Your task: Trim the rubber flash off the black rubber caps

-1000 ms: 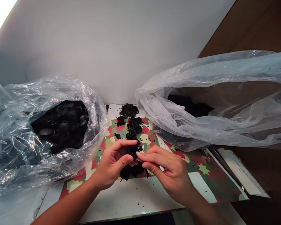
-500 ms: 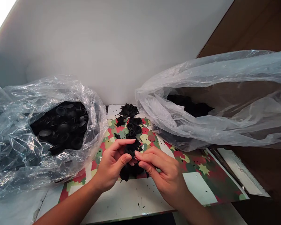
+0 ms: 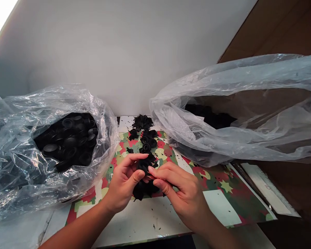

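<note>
Between the thumb and fingers of my left hand (image 3: 125, 181) is a round black rubber-like piece (image 3: 143, 167) with a ring-shaped face. My right hand (image 3: 180, 186) meets it from the right, thumb and index finger pinched at its edge; what lies in that pinch is too small to make out. Right below the hands is a dark heap of black scraps (image 3: 145, 190). Just beyond them, several black ringed pieces (image 3: 146, 141) sit in a cluster on the patterned sheet (image 3: 168, 152).
To the left, a clear plastic bag (image 3: 106, 138) holds many ribbed black caps (image 3: 69, 141). A second clear bag (image 3: 171, 121) at right contains black pieces (image 3: 209, 116). Black shreds (image 3: 143, 121) are piled near the wall. A brown cardboard panel (image 3: 277, 27) rises at back right.
Both hands stay at nearly the same spot around the black piece. The right fingertips have shifted only slightly at its edge; the bags and piles look the same.
</note>
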`<state>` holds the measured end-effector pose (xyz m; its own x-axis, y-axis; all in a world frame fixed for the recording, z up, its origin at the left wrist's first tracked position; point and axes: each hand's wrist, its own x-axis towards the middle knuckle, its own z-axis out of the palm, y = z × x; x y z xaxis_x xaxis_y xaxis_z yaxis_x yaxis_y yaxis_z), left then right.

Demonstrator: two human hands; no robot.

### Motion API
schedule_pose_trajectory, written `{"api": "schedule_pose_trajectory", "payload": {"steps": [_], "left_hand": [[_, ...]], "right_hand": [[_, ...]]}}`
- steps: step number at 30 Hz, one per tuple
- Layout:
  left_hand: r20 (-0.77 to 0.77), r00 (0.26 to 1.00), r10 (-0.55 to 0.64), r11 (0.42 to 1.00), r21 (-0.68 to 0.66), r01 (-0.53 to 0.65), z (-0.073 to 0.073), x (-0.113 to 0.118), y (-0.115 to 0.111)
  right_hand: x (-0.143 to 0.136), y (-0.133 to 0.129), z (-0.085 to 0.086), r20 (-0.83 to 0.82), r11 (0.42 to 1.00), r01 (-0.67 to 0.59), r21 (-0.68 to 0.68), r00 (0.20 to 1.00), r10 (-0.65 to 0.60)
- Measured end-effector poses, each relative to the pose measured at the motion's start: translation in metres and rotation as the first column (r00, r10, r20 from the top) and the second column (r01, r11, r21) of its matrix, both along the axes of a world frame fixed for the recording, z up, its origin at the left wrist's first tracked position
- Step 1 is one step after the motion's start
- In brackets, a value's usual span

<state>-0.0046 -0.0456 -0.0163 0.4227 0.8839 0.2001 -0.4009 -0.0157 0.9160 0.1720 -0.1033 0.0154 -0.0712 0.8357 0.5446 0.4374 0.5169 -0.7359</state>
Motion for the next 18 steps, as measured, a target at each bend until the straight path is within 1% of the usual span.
{"api": "schedule_pose_trajectory", "payload": {"steps": [5,10,15,18], "left_hand": [[-0.009,0.999,-0.034,0.999,0.041,0.035,0.0017,-0.0004,0.0033],[-0.009,1.000,-0.003,0.996,0.084,0.004,0.0027,-0.0005,0.0032],[-0.016,0.999,-0.040,0.993,0.107,0.042,0.0043,-0.0016,0.0039],[-0.031,0.999,-0.031,0.993,0.110,0.034,0.0045,-0.0026,0.0046]], "right_hand": [[-0.0002,0.0013,0.0015,0.010,1.000,0.002,-0.001,1.000,-0.002],[-0.0007,0.0010,0.0000,0.044,1.000,-0.001,0.013,0.999,0.001],[-0.0003,0.0014,0.0022,0.018,0.999,-0.007,0.037,1.000,0.006],[0.0002,0.0015,0.0036,0.034,0.999,-0.003,0.036,0.999,0.002]]}}
